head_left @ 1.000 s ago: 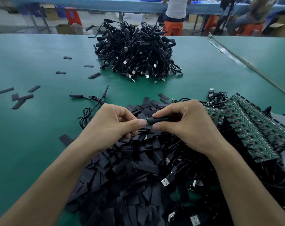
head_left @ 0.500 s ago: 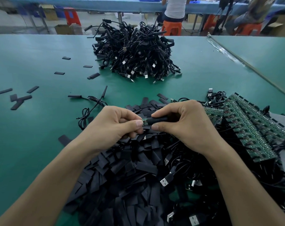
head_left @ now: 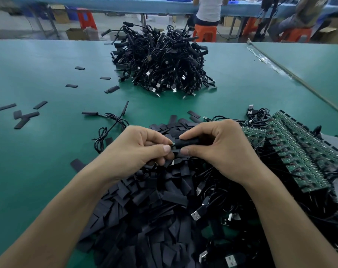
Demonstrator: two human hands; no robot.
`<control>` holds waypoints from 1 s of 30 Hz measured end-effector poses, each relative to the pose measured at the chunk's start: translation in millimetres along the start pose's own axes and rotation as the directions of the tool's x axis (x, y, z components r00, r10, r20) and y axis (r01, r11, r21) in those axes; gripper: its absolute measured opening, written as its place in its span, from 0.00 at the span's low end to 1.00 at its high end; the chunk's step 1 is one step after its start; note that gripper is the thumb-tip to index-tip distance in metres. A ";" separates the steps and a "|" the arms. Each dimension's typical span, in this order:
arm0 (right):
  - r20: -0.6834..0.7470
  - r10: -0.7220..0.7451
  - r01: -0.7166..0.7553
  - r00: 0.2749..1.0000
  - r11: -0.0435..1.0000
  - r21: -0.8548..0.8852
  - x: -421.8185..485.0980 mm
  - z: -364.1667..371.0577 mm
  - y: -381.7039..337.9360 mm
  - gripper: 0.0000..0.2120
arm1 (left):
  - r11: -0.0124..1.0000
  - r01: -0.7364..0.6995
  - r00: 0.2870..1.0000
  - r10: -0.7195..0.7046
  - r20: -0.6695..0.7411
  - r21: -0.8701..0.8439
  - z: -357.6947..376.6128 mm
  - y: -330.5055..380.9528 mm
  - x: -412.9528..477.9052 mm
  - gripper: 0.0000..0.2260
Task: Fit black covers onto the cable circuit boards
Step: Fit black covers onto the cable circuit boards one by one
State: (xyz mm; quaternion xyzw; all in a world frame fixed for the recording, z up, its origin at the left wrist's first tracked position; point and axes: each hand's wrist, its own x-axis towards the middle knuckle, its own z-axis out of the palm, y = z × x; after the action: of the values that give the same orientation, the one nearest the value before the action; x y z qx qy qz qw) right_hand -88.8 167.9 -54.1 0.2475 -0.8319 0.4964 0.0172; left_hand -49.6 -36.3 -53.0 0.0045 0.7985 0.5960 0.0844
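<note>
Right grip is pinching a black cover between thumb and forefinger, keeping it level with its open mouth facing left. Left grip is closed too, pinching the end of the circuit board. Only a sliver of green is showing at the cover's mouth, so the board is looking almost fully sleeved. My read: this is the last seating push on this piece.

Both grips are working in the air just above the cover pile, fingertips close together. That's likely giving short leverage and keeping board and cover in line.

The layout is making sense as a flow:
- Covers are lying directly under the hands, so the next one is a short reach.
- Bare board strips with their cables are sitting just beside the right grip, feeding in from that side.
- The cable heap is sitting well apart at the far side of the worktop, probably finished pieces being kept clear of unfinished stock.
- Stray covers are lying off to the left, out of the way.

Risk: the cover's mouth snagging on a component if the board is going in tilted.
</note>
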 end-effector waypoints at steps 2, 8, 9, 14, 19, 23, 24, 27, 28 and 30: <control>0.013 -0.007 0.007 1.000 1.000 -0.005 -0.7 0.0 -0.6 0.13 | 1.000 0.005 1.000 -0.005 0.003 -0.009 -0.3 -0.7 -0.1 0.05; 0.007 -0.010 0.010 1.000 1.000 -0.017 -1.5 0.7 -1.3 0.11 | 1.000 0.000 1.000 0.000 0.024 -0.005 -2.0 -1.2 -0.3 0.07; 0.006 -0.009 0.009 1.000 1.000 -0.017 -1.5 0.8 -1.1 0.11 | 1.000 -0.001 1.000 0.001 0.024 -0.009 -2.5 -1.1 -0.2 0.07; 0.013 -0.007 0.007 1.000 1.000 -0.024 -1.6 1.1 -1.9 0.11 | 1.000 0.004 1.000 -0.003 0.021 -0.011 -2.5 -1.1 -0.1 0.06; 0.039 -0.033 0.034 0.999 0.999 -0.013 -2.4 0.8 -2.6 0.13 | 1.000 0.010 1.000 -0.010 0.030 -0.007 -2.1 0.3 -0.4 0.05; 0.022 -0.052 0.053 0.998 0.998 -0.037 -2.3 0.8 -1.3 0.13 | 1.000 0.008 1.000 -0.008 0.024 -0.004 -0.8 0.7 -0.2 0.04; 0.018 -0.058 0.059 0.998 0.997 -0.042 -2.1 0.8 -1.0 0.13 | 1.000 0.008 1.000 -0.007 0.021 -0.003 -0.4 0.7 0.1 0.04; 0.009 -0.071 0.071 0.997 0.996 -0.054 -1.6 2.3 -0.7 0.13 | 1.000 0.010 1.000 -0.010 0.012 0.001 0.4 0.0 0.8 0.03; 0.008 -0.070 0.070 0.998 0.996 -0.058 -1.5 2.8 -0.6 0.13 | 1.000 0.012 1.000 -0.012 0.007 0.000 0.6 -0.5 1.2 0.03; 0.006 -0.068 0.068 0.998 0.995 -0.066 -1.7 3.7 -0.6 0.13 | 1.000 0.015 1.000 -0.015 0.004 -0.002 0.5 -1.0 1.3 0.03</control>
State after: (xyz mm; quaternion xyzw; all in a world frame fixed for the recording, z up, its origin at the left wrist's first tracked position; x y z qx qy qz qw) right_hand -86.2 165.2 -55.9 0.2757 -0.8391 0.4672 0.0409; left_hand -50.7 -36.0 -54.3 -0.0003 0.7978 0.5961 0.0904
